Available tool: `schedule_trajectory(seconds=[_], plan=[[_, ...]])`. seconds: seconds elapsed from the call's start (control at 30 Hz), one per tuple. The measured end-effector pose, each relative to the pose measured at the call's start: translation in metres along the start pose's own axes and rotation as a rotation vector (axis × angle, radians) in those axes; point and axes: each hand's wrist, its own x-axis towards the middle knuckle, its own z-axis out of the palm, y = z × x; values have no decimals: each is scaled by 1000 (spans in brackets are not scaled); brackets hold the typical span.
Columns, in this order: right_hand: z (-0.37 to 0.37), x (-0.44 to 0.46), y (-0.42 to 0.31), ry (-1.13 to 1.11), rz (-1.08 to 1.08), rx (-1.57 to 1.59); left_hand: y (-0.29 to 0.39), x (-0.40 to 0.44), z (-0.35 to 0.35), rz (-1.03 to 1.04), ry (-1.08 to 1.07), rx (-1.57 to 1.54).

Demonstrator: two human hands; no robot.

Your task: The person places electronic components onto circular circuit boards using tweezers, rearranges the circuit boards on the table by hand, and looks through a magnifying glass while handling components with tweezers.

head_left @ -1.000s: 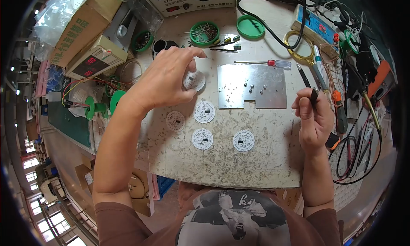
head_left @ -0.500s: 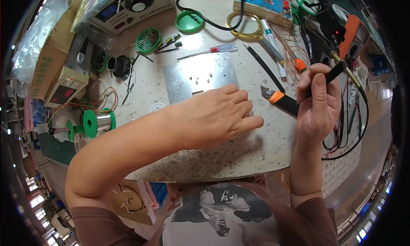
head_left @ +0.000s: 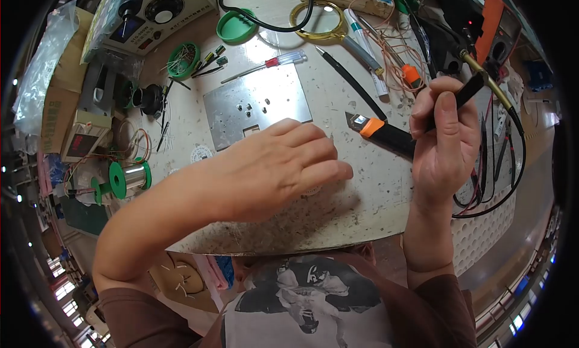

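Note:
My left hand point(head_left: 283, 167) hovers palm-down over the bench, just in front of a metal plate point(head_left: 226, 109). Its fingers are curled inward; their tips and whatever they may hold are hidden. A bit of a pale round piece point(head_left: 312, 191) shows beneath that hand. Several tiny dark components point(head_left: 248, 107) and a small dark-edged square piece point(head_left: 251, 130) lie on the plate. On the right, raised beside the soldering iron point(head_left: 497, 94), my right hand point(head_left: 446, 137) is closed around a slim black tool point(head_left: 470, 89); its lower end is hidden in the fingers.
A utility knife point(head_left: 389, 137) and black tweezers point(head_left: 350, 82) lie between plate and right hand. Behind are a screwdriver point(head_left: 265, 65), magnifying glass point(head_left: 335, 31) and green dishes point(head_left: 184, 59). A solder spool point(head_left: 129, 178) and round white board point(head_left: 201, 153) sit left.
The view has shifted, so bench items appear farther left and higher. My left hand has drawn back toward me, uncovering more of the plate. My right hand still grips the black tool.

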Motion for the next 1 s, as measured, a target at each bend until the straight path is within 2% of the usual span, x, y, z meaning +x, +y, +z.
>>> schedule_trajectory(seconds=[0.03, 0.13, 0.3, 0.5, 0.8, 1.0], plan=[[0, -1, -1, -5, -4, 3, 9, -5, 0, -93, 35, -4], [0, -3, -4, -45, -42, -7, 43, -16, 26, -524, 352, 26], [4, -10, -10, -99, -45, -39, 65, -11, 76, -764, 578, 157], [4, -13, -13, -113, -55, -80, 67, -8, 84, -794, 628, 96], [5, -16, -14, -128, -78, -150, 33, -24, 60, -521, 471, -129], [5, -17, -11, -141, -101, -90, 25, -29, 58, -433, 438, -128]])
